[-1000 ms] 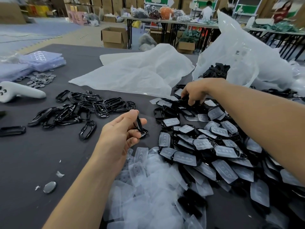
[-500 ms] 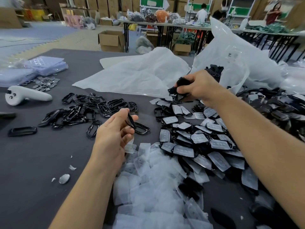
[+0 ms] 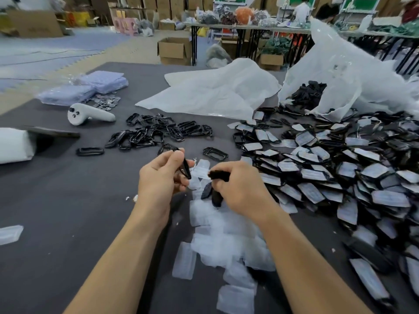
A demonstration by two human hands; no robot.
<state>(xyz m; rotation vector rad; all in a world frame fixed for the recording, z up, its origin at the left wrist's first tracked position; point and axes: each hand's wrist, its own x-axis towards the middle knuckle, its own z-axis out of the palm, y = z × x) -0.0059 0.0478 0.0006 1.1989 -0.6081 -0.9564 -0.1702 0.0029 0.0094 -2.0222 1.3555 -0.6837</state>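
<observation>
At the left of the frame, a white handheld controller (image 3: 90,115) lies on the dark grey surface (image 3: 68,211). Just right of it, a pile of bare glossy black oval plastic rings (image 3: 158,132) spreads toward the middle.

Below that pile, at centre frame, the left hand (image 3: 158,180) pinches a single black oval ring (image 3: 186,169) edge-on between thumb and curled fingers, lifted off the surface. Just to its right, the right hand (image 3: 242,189) is closed round a small clutch of black pieces (image 3: 218,174). How many it grips I cannot tell. Both hands hang over a drift of peeled translucent film strips (image 3: 226,234) in the lower centre.

Further right, a big heap of black pieces faced with pale film (image 3: 340,177) fills the frame's right side. A translucent plastic bag (image 3: 362,75) with more dark parts sits at upper right.

The step in hand looks like stripping film. The ring on the left appears bare, the clutch on the right fresh from the heap. Next, the bare ring probably goes to the pile at left. That would free the left hand to take one piece from the right and find a film edge to peel.
</observation>
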